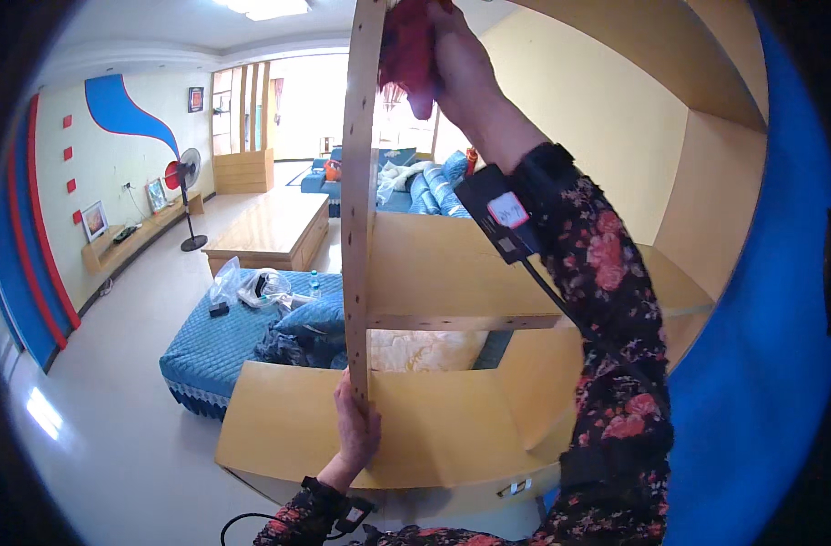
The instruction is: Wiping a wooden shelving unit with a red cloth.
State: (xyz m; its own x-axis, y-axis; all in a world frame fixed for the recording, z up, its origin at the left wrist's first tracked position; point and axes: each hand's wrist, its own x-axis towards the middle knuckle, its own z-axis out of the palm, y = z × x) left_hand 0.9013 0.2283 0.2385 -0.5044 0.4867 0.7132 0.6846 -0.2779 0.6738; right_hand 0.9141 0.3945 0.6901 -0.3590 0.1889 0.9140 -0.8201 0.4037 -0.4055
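Floral sleeve (607,282) | right grip (461,59): pinching red cloth (406,55) beside upright panel (357,227) | left grip (354,432): apparently clasping panel low

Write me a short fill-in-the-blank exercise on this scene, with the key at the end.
1. The right hand holds a cloth whose colour is ____.
2. The left hand touches the wooden upright near its ____ end.
3. The standing fan is on the ____ side of the picture.
4. The right sleeve is dark, with a pattern of ____.

Missing words: red; lower; left; flowers.
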